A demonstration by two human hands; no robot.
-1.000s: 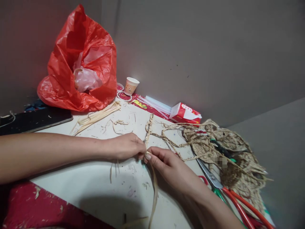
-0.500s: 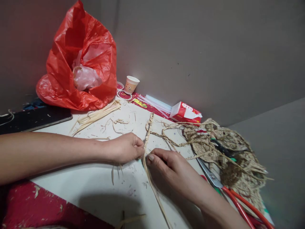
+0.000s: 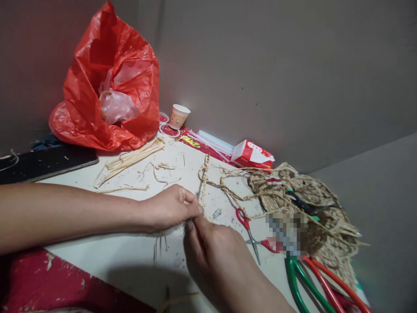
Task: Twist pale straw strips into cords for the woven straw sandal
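A thin straw braid (image 3: 204,180) runs from the back of the white table down to my hands. My left hand (image 3: 174,206) is closed, its thumb and finger pinching the braid's near end. Right against those fingertips, my right hand (image 3: 223,254) is closed too, pinching the straw at the same spot. Its fingers hide the loose strands below the braid. Several dry straw strips (image 3: 135,160) lie beyond my left forearm, with thin scraps scattered around them.
Small red-handled scissors (image 3: 249,232) lie open beside my right hand, near large green-handled scissors (image 3: 295,276) and orange-handled ones (image 3: 325,278). Coiled braided rope (image 3: 306,191) is heaped at right. Along the back stand a red plastic bag (image 3: 143,95), a paper cup (image 3: 180,116) and a red-and-white packet (image 3: 252,155).
My right hand has moved left and turned, its fingertips meeting my left hand's. The loose strands below the braid have gone out of sight. The small scissors and green handles are now uncovered.
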